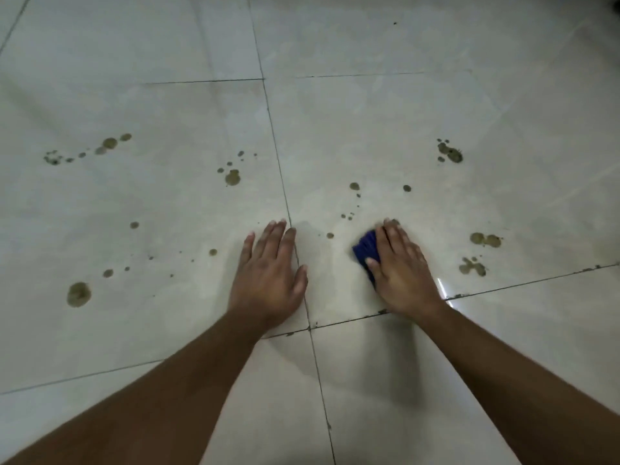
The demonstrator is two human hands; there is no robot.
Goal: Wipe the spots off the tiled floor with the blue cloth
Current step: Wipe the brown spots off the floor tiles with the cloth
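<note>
The pale tiled floor carries many brown-green spots. My right hand lies flat on the folded blue cloth, pressing it onto the floor with straight fingers; most of the cloth is hidden under the palm. Small spots sit just beyond the cloth, and one spot lies to its left. My left hand rests flat on the floor with fingers spread, across a grout line, holding nothing.
Larger spots lie at the left, the middle left, the far left, the far right and the near right. Dark grout lines cross the floor. A wet sheen surrounds the hands.
</note>
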